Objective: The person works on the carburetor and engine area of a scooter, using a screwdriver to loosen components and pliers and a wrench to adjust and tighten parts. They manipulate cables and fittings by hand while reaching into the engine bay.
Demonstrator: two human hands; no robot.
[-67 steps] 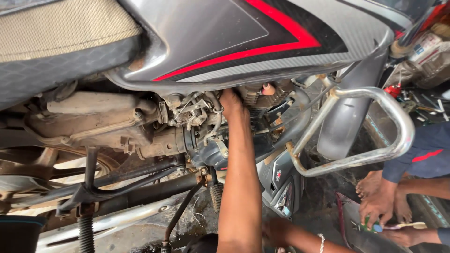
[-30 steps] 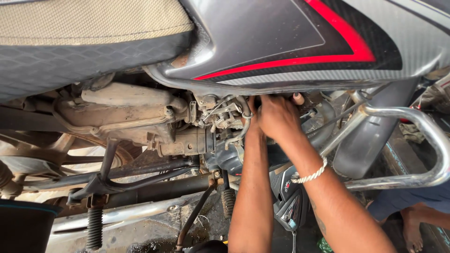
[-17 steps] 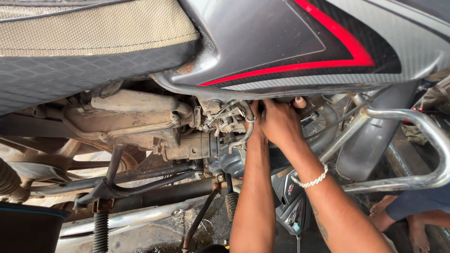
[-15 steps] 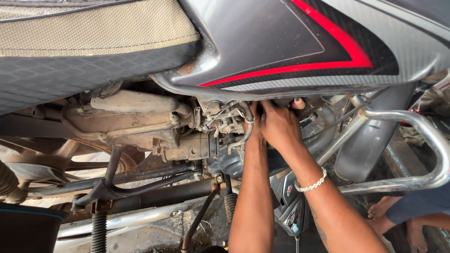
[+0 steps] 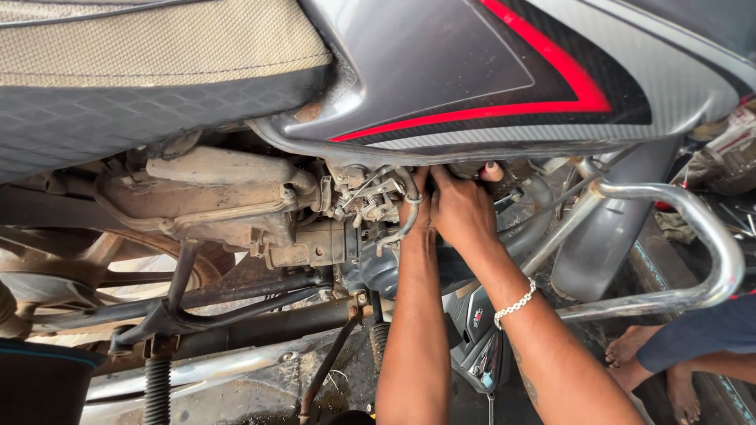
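Under the grey fuel tank [image 5: 472,71], both hands [image 5: 445,208] reach into the carburettor [image 5: 370,205]; their grip is hidden.

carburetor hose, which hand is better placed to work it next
Probably the left hand: its fingers already lie against the looped hose by the carburetor. The right hand sits further right, under the tank.

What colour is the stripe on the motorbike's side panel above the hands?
Bright red, a stripe on the grey and black side panel; the head view shows it clearly.

Grimy metal carburettor [image 5: 370,206] with hoses, tucked beneath grey tank [image 5: 472,71].
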